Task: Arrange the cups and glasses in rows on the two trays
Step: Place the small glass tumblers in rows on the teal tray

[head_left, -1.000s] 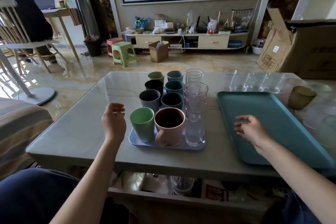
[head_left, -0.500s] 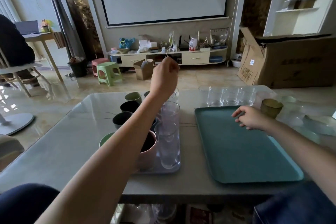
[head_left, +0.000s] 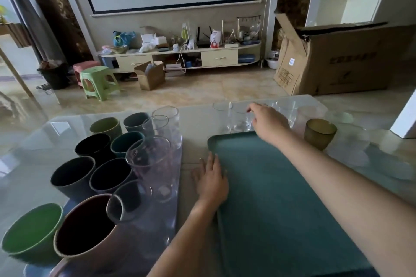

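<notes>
cups and glasses stand in two groups on the counter (head_left: 45, 159); the first group fills the lilac tray (head_left: 173, 200) at left: a green cup (head_left: 31, 231), a pink mug (head_left: 87, 229), dark cups (head_left: 72, 175) in rows, and tall clear glasses (head_left: 148, 159) along the tray's right side; the second group, a row of clear glasses (head_left: 238, 117), stands on the counter just beyond the far edge of the teal tray (head_left: 281, 209); an amber cup (head_left: 319, 132) stands just beside that tray's far right corner; the teal tray carries no cups.

left hand (head_left: 211, 180): palm down, fingers extended and slightly spread, open, resting flat across the left rim of the teal tray; forearm enters from the lower edge of the view.

right hand (head_left: 267, 121): arm extended across the teal tray, fingers curved at the rim of a clear glass in the far row; contact with the glass cannot be confirmed; whether it grips cannot be told.
</notes>
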